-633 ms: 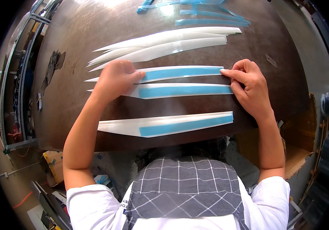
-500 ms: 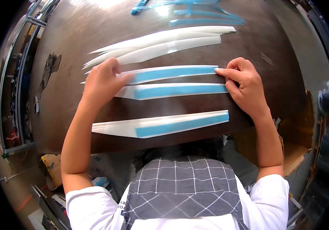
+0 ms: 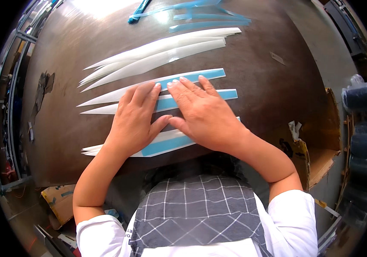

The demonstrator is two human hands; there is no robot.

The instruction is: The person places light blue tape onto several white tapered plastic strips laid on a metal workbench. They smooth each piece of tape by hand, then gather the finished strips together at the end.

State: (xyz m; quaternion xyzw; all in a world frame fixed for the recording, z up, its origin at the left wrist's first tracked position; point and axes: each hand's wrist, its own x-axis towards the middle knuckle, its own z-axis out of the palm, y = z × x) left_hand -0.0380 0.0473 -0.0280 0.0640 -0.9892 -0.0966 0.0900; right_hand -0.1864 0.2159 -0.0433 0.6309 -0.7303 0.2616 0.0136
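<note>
Head view: left hand [image 3: 133,115] and right hand [image 3: 211,115], both open, over a long, tapered, blue-banded white strip [image 3: 214,73].
Fingers extended, their tips meet the strip, which lies on the dark brown surface [image 3: 269,94] beside a second blue-banded white strip [image 3: 227,94]; palm contact is hard to tell.

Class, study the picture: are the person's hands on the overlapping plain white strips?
No: the left hand and right hand lie over blue-banded white strips, and the overlapping plain white strips lie beyond them.
</note>
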